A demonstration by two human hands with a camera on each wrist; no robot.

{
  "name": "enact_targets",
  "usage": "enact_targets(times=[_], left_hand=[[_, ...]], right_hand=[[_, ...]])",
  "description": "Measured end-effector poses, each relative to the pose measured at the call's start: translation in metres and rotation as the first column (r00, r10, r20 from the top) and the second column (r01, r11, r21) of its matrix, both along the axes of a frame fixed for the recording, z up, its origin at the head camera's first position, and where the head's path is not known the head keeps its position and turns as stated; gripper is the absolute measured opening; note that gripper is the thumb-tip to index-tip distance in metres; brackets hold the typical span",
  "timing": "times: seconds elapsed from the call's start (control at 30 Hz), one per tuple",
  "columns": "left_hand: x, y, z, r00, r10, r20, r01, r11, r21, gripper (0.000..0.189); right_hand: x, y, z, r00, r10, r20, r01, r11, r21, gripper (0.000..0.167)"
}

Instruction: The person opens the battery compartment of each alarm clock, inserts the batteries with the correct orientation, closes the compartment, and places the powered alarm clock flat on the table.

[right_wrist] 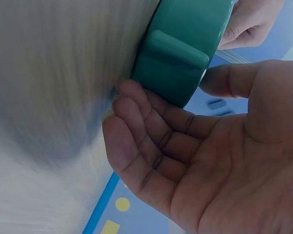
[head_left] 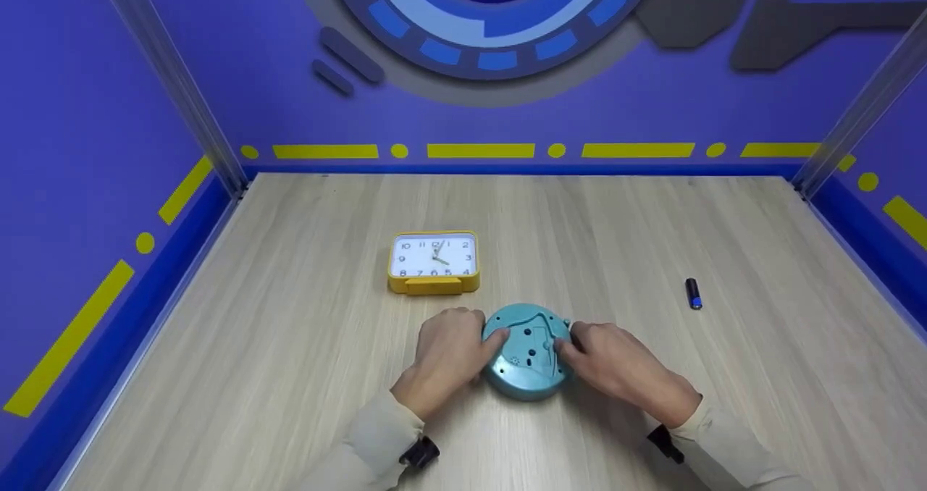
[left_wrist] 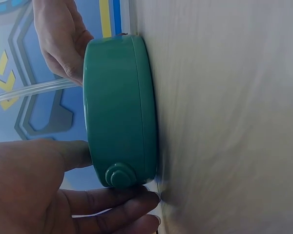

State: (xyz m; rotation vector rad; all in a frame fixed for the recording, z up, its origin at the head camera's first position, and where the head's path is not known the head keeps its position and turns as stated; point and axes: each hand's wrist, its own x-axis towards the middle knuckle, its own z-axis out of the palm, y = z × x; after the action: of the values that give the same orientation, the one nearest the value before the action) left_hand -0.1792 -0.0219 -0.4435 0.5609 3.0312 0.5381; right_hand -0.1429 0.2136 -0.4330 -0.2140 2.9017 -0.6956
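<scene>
A round teal alarm clock (head_left: 527, 382) lies back side up, its dial hidden; small knobs, screw holes and a grooved panel show on its back. My left hand (head_left: 450, 350) grips its left edge, thumb on the back, fingers around the side. In the left wrist view, a round button sticks out of the teal side (left_wrist: 115, 112) near those fingers. My right hand (head_left: 615, 361) holds the opposite edge, its thumb over the back. The right wrist view shows the curled right fingers (right_wrist: 146, 131) under the rim, close to a raised foot on the clock's side.
Behind the left hand, a yellow rectangular clock (head_left: 434, 282) lies with its white dial facing up. A dark battery with a blue end (head_left: 693, 294) lies to the right on the wooden table (head_left: 304, 259). Blue panels (head_left: 492, 125) enclose the back and sides.
</scene>
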Motion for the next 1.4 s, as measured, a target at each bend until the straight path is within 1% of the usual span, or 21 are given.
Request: enact_targets(times=[0.4, 0.6, 0.77, 0.97, 1.1, 1.2, 1.27, 1.4], left_hand=[[0.000, -0.001, -0.003, 1.000, -0.012, -0.015, 0.012, 1.000, 0.012, 0.042], [0.001, -0.002, 0.000, 1.000, -0.004, 0.003, 0.003, 1.000, 0.016, 0.044], [0.001, -0.004, 0.003, 0.999, -0.004, 0.038, 0.002, 0.999, 0.046, 0.048], [0.001, -0.006, 0.004, 0.999, -0.013, 0.052, 0.010, 0.998, 0.060, 0.050], [0.001, -0.005, 0.004, 0.999, -0.010, 0.050, 0.008, 0.999, 0.046, 0.047], [0.001, -0.005, 0.004, 0.999, -0.006, 0.053, 0.004, 0.999, 0.039, 0.045], [0.001, -0.005, 0.004, 0.998, -0.003, 0.057, 0.001, 0.999, 0.037, 0.045], [0.001, -0.004, 0.004, 0.998, -0.004, 0.055, 0.003, 1.000, 0.031, 0.044]], right_hand=[[0.001, 0.001, 0.001, 1.000, 0.012, 0.012, -0.012, 1.000, -0.007, 0.025], [-0.001, 0.001, 0.002, 0.999, 0.007, 0.031, -0.007, 1.000, 0.000, 0.025], [0.000, 0.002, 0.004, 0.999, 0.020, -0.031, -0.020, 1.000, 0.008, 0.025], [0.001, -0.001, 0.006, 0.993, -0.007, -0.115, 0.004, 1.000, -0.030, 0.023], [0.003, -0.005, 0.006, 0.982, -0.005, -0.191, -0.004, 0.999, -0.045, 0.023], [0.004, -0.009, 0.005, 0.972, 0.016, -0.236, -0.032, 0.998, -0.061, 0.022], [0.004, -0.012, 0.004, 0.971, 0.028, -0.239, -0.047, 0.996, -0.073, 0.018], [0.005, -0.019, 0.002, 0.975, 0.041, -0.217, -0.061, 0.994, -0.087, 0.011]])
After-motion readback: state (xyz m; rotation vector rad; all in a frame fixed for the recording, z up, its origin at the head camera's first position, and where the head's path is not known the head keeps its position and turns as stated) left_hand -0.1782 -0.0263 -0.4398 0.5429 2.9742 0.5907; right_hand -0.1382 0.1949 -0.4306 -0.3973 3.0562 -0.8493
